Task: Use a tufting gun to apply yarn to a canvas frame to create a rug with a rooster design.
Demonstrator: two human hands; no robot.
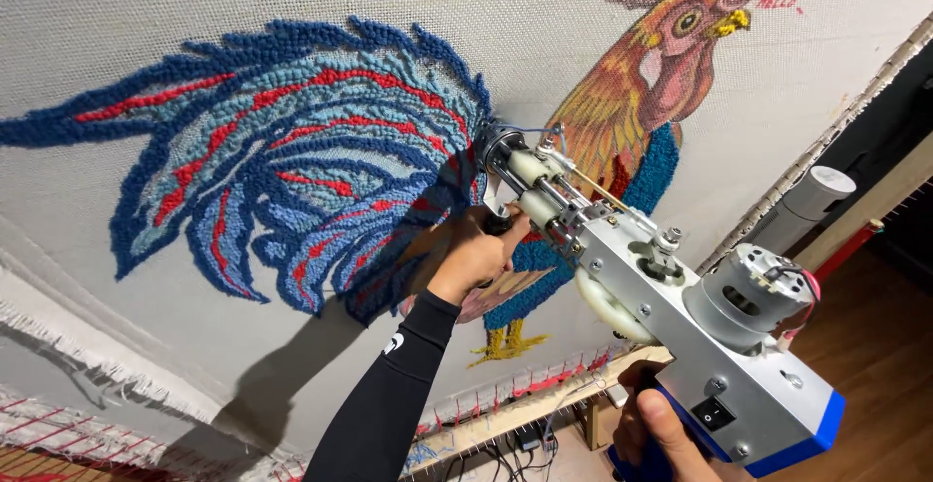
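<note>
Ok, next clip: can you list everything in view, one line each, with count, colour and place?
tufting gun: one, silver with blue base, centre right, tip against the cloth
backing cloth: one, off-white, stretched across the frame
rooster design: one, blue, light blue and red tufted tail, orange head drawn upper right
wooden frame: one, tan, along the cloth's lower edge
cables: several, dark, bottom centre
left hand: black sleeve, grips the gun's front handle
right hand: bare, bottom right, holds the rear grip
</note>
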